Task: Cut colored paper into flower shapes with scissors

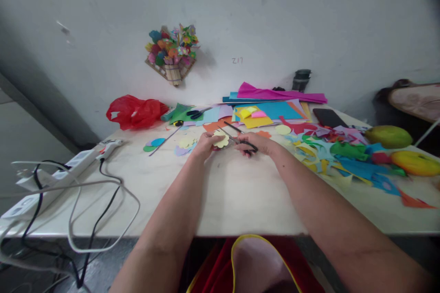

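Between the fingers of my left hand (207, 143) is a pale yellow paper flower (222, 139) with a scalloped edge. My right hand (258, 142) grips black-handled scissors (233, 137); their blades are spread and point left, close beside the flower. Whether a blade touches the paper I cannot tell. Left of my left hand lie more pale yellow paper flowers (187, 142), with lilac and blue ones partly under them. A pencil-like dark stick (232, 127) lies just beyond the scissors.
Paper scraps (343, 151) cover the table's right side, near two mangoes (388, 136) and a dark phone (329, 118). Coloured sheets (268, 111) lie at the back. A red plastic bag (137, 112) stands back left. Power strips (65, 169) with loose cables run along the left edge.
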